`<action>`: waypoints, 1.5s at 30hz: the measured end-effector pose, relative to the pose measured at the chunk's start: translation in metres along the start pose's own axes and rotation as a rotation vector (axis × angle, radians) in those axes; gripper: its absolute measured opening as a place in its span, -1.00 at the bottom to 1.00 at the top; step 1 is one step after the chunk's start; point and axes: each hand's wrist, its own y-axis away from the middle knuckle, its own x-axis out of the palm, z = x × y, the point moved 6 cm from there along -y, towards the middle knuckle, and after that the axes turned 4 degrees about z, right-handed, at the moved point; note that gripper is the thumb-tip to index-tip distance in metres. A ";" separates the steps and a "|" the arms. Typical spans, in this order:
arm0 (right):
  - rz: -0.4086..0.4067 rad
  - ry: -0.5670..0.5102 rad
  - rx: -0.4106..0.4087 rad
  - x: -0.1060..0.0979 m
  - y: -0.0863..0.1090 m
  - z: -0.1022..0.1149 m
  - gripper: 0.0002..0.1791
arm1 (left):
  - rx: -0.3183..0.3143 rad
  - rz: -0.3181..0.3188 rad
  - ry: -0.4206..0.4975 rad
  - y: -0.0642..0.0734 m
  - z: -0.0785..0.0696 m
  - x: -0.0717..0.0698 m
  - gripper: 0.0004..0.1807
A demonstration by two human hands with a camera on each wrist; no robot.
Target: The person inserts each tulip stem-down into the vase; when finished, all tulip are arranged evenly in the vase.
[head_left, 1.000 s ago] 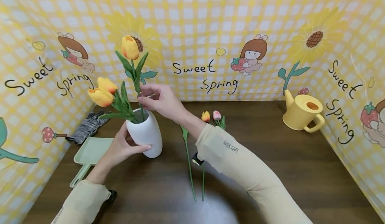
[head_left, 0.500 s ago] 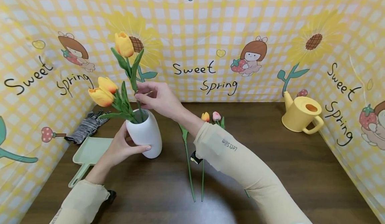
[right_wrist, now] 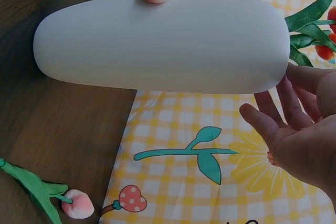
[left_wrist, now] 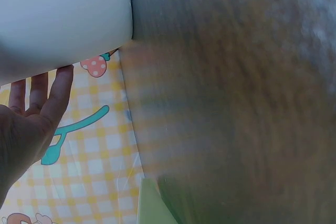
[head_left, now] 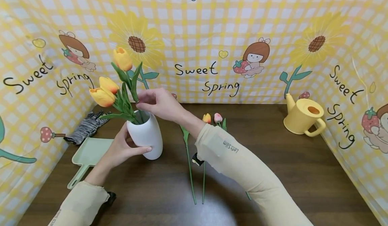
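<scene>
A white vase [head_left: 147,136] stands upright on the dark wooden table, gripped around its side by my left hand [head_left: 122,147], thumb across the front. Two yellow-orange tulips [head_left: 103,93] lean out of its mouth to the left. My right hand [head_left: 162,104] pinches the stem of a third yellow-orange tulip [head_left: 122,59] just above the rim; the lower stem is inside the vase. In the right wrist view the vase [right_wrist: 163,43] hides the pinched stem, and the right hand [right_wrist: 302,129] shows near the mouth.
An orange tulip [head_left: 206,118] and a pink tulip [head_left: 218,117] lie mid-table, partly under the right arm. A yellow watering can [head_left: 303,116] stands at the back right. A green dustpan [head_left: 91,152] and a grey glove [head_left: 86,128] lie on the left.
My right hand has lowered the third tulip into the vase, after shifting it slightly left; its bloom sits lower. My left hand has stayed on the vase.
</scene>
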 end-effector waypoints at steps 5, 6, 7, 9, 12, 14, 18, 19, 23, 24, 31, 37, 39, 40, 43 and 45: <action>0.048 -0.001 0.012 0.002 0.003 -0.003 -0.74 | -0.002 0.003 0.000 0.000 0.000 0.000 0.11; 0.062 0.006 0.021 0.003 0.003 -0.004 -0.73 | -0.002 0.003 -0.002 0.000 0.000 0.000 0.12; 0.074 0.013 0.034 0.003 0.004 -0.005 -0.70 | -0.004 0.005 0.000 0.000 0.000 0.000 0.13; 0.094 0.013 0.053 0.004 0.005 -0.008 -0.66 | -0.005 0.008 0.007 0.000 0.000 0.001 0.14; 0.099 0.009 0.067 0.002 0.007 -0.012 -0.62 | -0.001 0.014 0.017 0.000 -0.001 0.001 0.15; 0.099 0.003 0.072 0.001 0.007 -0.014 -0.63 | 0.002 0.015 0.019 0.000 -0.002 0.000 0.14; 0.100 -0.008 0.075 -0.003 0.010 -0.016 -0.63 | 0.004 0.010 0.008 0.001 -0.003 -0.001 0.13; 0.099 -0.013 0.076 -0.004 0.011 -0.016 -0.63 | 0.004 0.008 0.002 0.001 -0.003 -0.001 0.12; 0.090 -0.076 0.087 -0.013 0.017 -0.017 -0.61 | -0.002 0.004 -0.017 0.000 -0.003 -0.001 0.11; 0.089 -0.115 0.093 -0.014 0.019 -0.017 -0.61 | -0.005 0.003 -0.022 0.000 -0.003 -0.001 0.11; 0.068 -0.366 0.163 -0.030 0.038 -0.021 -0.58 | -0.013 -0.008 -0.039 -0.001 -0.002 0.000 0.09; 0.019 -0.375 0.199 -0.053 0.071 -0.035 -0.59 | -0.005 -0.003 -0.032 -0.001 -0.002 0.000 0.09; -0.009 -0.378 0.224 -0.062 0.087 -0.044 -0.60 | -0.002 0.001 -0.032 -0.001 -0.002 0.000 0.09; -0.024 -0.378 0.244 -0.067 0.095 -0.048 -0.59 | 0.001 0.003 -0.032 -0.001 -0.002 0.000 0.10; -0.060 -0.358 0.302 -0.078 0.119 -0.060 -0.58 | 0.003 0.002 -0.031 -0.001 -0.002 0.000 0.09; -0.077 -0.337 0.344 -0.083 0.133 -0.069 -0.58 | 0.003 0.000 -0.029 -0.001 -0.002 -0.001 0.09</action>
